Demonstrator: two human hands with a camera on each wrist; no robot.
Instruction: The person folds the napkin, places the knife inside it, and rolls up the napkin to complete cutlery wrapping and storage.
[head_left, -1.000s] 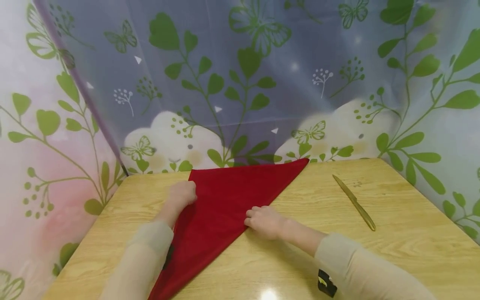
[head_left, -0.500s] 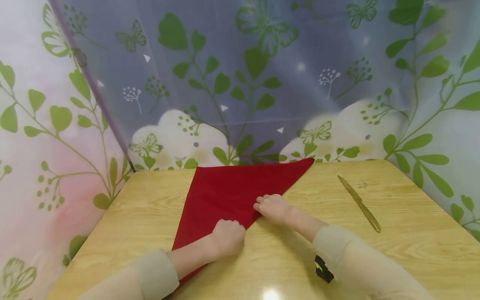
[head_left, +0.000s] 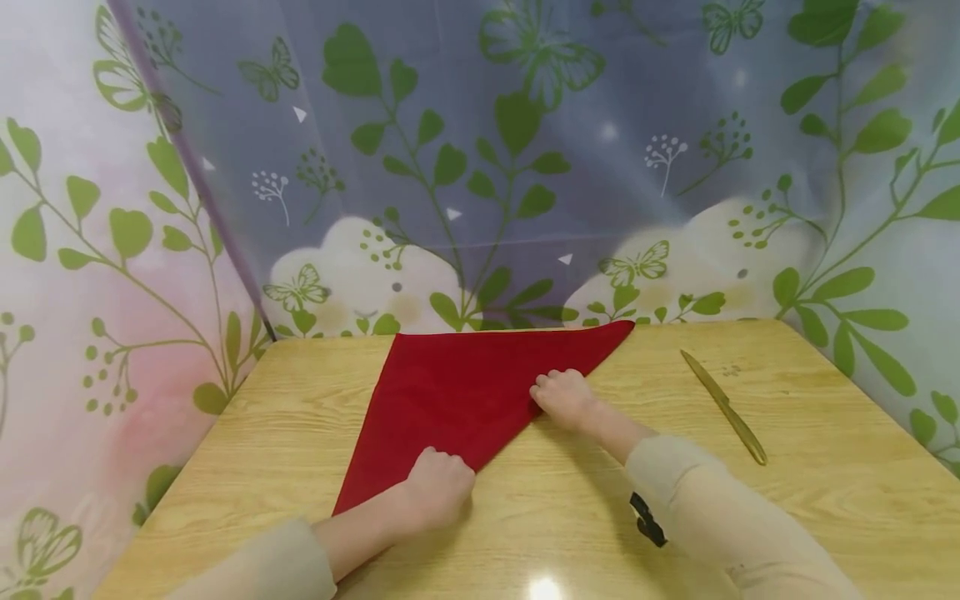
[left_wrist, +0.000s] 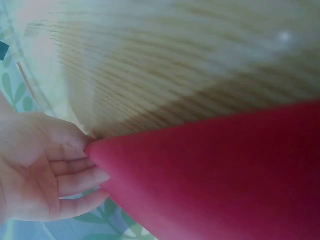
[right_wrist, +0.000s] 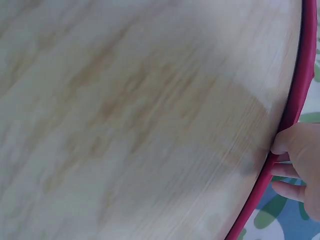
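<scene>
A red cloth point(head_left: 457, 392), folded into a triangle, lies on the wooden table with its slanting folded edge toward me. My left hand point(head_left: 441, 490) pinches that edge at its nearer part; in the left wrist view the thumb and fingertips of the left hand point(left_wrist: 55, 167) meet at the cloth point(left_wrist: 210, 180). Farther up the same edge, my right hand point(head_left: 566, 396) holds the cloth. The right wrist view shows the right hand point(right_wrist: 300, 162) with thumb and fingers on the thin red border point(right_wrist: 299, 85). The cloth's near corner is hidden behind my left forearm.
To the right on the wooden table point(head_left: 615, 508) lies a gold-coloured knife point(head_left: 723, 407), pointing away from me. Leaf-patterned fabric point(head_left: 510, 183) hangs behind the table and along both sides. A black strapped device point(head_left: 648, 520) shows under my right sleeve.
My left hand has moved from the cloth's left side across to its slanting edge, then slightly leftward. My right hand has slid up that edge, away from me. The view has shifted slightly.
</scene>
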